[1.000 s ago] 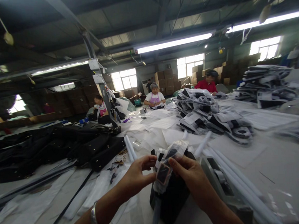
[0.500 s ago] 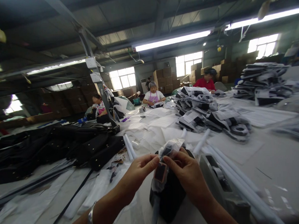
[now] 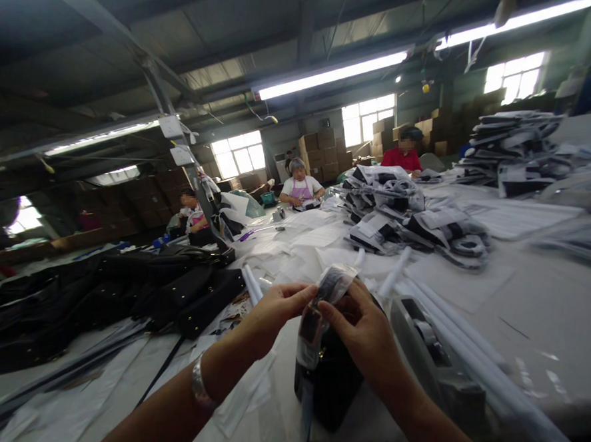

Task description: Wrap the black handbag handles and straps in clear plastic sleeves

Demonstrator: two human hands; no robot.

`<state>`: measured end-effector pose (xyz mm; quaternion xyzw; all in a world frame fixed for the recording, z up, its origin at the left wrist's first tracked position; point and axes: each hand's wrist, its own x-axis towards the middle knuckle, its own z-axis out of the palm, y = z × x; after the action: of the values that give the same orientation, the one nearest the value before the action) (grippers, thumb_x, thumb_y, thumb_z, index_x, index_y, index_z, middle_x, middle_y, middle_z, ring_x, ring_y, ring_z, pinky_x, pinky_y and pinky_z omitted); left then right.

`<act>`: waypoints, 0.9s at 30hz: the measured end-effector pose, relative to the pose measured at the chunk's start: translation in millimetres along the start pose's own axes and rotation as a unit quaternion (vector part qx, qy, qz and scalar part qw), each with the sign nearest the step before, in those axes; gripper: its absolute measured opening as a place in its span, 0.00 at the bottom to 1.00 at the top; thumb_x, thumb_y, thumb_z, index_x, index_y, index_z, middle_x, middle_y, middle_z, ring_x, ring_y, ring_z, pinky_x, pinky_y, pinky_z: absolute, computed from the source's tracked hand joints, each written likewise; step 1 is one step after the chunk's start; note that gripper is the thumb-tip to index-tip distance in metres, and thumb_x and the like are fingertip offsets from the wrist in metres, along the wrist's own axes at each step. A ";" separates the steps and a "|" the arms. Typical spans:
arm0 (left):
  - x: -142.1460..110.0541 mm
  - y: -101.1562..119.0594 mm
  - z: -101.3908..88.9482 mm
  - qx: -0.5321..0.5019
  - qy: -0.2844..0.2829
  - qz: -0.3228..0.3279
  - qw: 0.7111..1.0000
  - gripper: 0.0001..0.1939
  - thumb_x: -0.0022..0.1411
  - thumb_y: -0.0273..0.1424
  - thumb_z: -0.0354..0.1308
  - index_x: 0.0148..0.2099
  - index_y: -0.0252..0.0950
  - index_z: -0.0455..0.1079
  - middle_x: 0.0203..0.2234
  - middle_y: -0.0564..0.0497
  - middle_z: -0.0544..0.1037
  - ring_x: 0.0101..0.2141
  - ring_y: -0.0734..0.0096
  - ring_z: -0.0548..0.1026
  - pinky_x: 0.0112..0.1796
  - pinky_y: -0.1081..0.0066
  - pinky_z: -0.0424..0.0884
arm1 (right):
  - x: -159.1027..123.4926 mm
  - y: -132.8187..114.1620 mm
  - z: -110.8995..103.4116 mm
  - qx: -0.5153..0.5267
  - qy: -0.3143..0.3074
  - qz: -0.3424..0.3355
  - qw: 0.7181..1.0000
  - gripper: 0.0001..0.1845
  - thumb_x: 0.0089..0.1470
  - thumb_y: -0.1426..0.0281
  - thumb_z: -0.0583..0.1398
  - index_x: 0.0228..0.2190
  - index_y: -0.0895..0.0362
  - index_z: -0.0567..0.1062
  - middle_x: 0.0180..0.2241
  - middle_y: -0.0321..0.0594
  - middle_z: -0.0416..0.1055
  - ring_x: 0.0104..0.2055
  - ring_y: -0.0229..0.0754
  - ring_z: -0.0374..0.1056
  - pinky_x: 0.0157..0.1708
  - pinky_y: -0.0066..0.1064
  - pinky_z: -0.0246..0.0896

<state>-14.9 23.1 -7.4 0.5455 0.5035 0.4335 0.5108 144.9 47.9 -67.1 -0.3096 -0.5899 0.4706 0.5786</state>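
Observation:
A black bag [image 3: 338,385] stands on the table close in front of me. Over its top runs a dark strap wrapped in thin clear plastic [image 3: 336,282], with part of the wrapping hanging down the bag's near side. My left hand [image 3: 285,305] pinches the wrapped strap from the left, thumb against fingers. From the right, my right hand [image 3: 365,330] is closed on the same strap, its thumb near the left fingertips. Some right fingers are hidden behind the wrapping. A grey tape dispenser [image 3: 431,353] sits just right of my right hand.
Black bags [image 3: 190,297] are piled on the left. Plastic-wrapped goods [image 3: 384,202] lie heaped ahead, with another stack [image 3: 514,151] farther right. White rolled tubes [image 3: 462,331] lie beside the dispenser. Several co-workers sit across the table; a metal post [image 3: 192,174] rises at left.
My left forearm has swung slightly, and both hands still grip the wrapped strap. The plastic now curves more over the bag's top. The whole view has shifted a little.

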 end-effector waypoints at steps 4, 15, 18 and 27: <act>2.6 -10.8 1.6 -0.071 -0.034 -0.053 0.995 0.23 0.59 0.48 0.62 0.41 0.31 0.79 0.30 0.47 0.80 0.29 0.72 0.74 0.35 0.72 0.68 | -0.7 1.1 -3.7 -0.028 0.021 -0.039 0.999 0.19 0.53 0.56 0.66 0.42 0.55 0.79 0.49 0.46 0.72 0.45 0.49 0.73 0.43 0.35 0.70; 12.0 -16.6 9.1 -0.040 -0.043 -0.056 0.997 0.23 0.59 0.45 0.64 0.46 0.31 0.79 0.31 0.46 0.81 0.30 0.70 0.75 0.33 0.74 0.68 | -4.4 1.9 -9.7 -0.071 0.031 -0.044 0.996 0.14 0.54 0.58 0.66 0.39 0.54 0.81 0.53 0.45 0.69 0.51 0.52 0.68 0.52 0.38 0.63; 15.7 -5.1 13.1 -0.041 -0.032 -0.016 0.999 0.20 0.61 0.43 0.63 0.47 0.32 0.79 0.32 0.47 0.81 0.32 0.69 0.76 0.37 0.73 0.69 | -2.3 1.9 -8.3 -0.069 0.034 -0.063 0.995 0.14 0.55 0.60 0.65 0.41 0.53 0.80 0.53 0.43 0.69 0.52 0.50 0.68 0.52 0.37 0.63; 7.9 6.9 18.4 0.027 -0.004 0.009 1.000 0.21 0.62 0.45 0.61 0.47 0.33 0.79 0.33 0.47 0.81 0.35 0.66 0.76 0.37 0.73 0.69 | 6.0 -4.3 -11.9 -0.045 0.019 -0.060 0.997 0.15 0.53 0.64 0.66 0.43 0.53 0.77 0.48 0.40 0.72 0.49 0.48 0.69 0.50 0.34 0.65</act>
<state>4.9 28.9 -2.7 0.5653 0.5076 0.4225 0.4942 156.4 54.1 -62.2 -0.3087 -0.6169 0.4017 0.6024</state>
